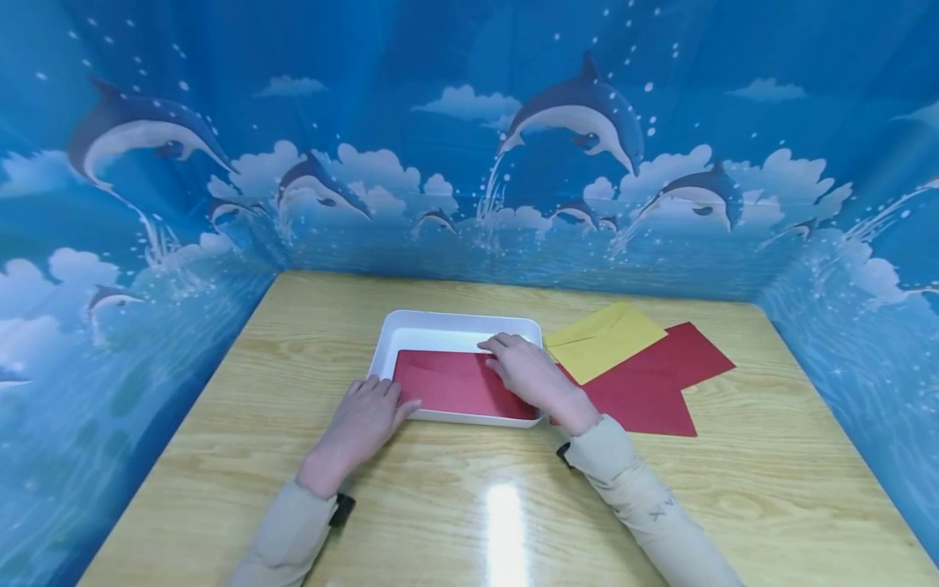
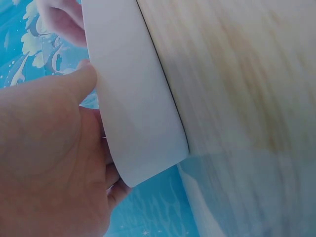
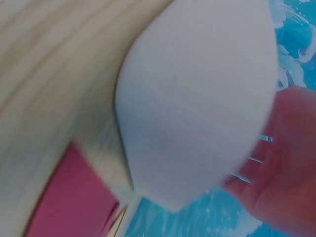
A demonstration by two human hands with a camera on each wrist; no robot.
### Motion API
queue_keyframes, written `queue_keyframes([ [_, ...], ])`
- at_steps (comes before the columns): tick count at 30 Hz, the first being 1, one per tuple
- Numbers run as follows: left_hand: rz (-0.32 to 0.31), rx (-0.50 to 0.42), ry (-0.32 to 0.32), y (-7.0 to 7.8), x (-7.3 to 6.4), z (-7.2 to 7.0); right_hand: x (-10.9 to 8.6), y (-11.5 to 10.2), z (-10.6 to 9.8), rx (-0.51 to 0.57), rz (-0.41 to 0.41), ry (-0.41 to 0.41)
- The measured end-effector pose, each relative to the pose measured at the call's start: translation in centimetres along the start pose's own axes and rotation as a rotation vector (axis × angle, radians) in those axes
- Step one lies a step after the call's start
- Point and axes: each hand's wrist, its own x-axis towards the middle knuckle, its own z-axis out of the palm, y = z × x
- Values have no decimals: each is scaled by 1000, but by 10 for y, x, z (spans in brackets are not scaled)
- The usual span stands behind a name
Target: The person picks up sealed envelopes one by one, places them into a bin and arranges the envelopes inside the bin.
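A white rectangular tray [image 1: 469,319] sits on the table with a red envelope [image 1: 447,383] lying flat in its front part. At the tray's front left corner, my left hand [image 1: 370,420] rests over the rim, thumb along the front edge near the envelope. The left wrist view shows that thumb at the rim of the white wall [image 2: 133,98]; the fingers are partly hidden behind it. My right hand [image 1: 528,375] reaches over the tray's right side, its fingers extended above the envelope's right end. Its fingertips are partly hidden by the tray wall [image 3: 197,98] in the right wrist view.
Right of the tray, a yellow envelope [image 1: 605,338] overlaps several red envelopes [image 1: 645,399] spread on the wooden table [image 1: 411,505]. A blue dolphin-print curtain [image 1: 411,98] encloses the table's back and sides.
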Motion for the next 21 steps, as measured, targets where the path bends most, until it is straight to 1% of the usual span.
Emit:
queue_keyframes([
  [3, 3, 5, 8, 0, 0, 0, -7, 10, -7, -2, -18, 109],
  [6, 6, 8, 9, -1, 0, 1, -17, 24, -13, 10, -3, 192],
  [9, 6, 11, 2, -1, 0, 0, -31, 40, -19, 2, 32, 239],
  [12, 5, 9, -1, 0, 0, 1, -48, 58, -25, -17, 73, 257],
  [14, 6, 8, 2, 0, 0, 0, -59, 70, -28, -29, 110, 250],
  [17, 10, 4, 8, -1, 0, 0, -76, 85, -30, -42, 184, 203],
  [19, 12, 1, 10, -1, 0, 0, -86, 93, -32, -49, 244, 141],
  [21, 13, 1, 10, -1, -1, 0, -96, 99, -34, -51, 298, 58],
])
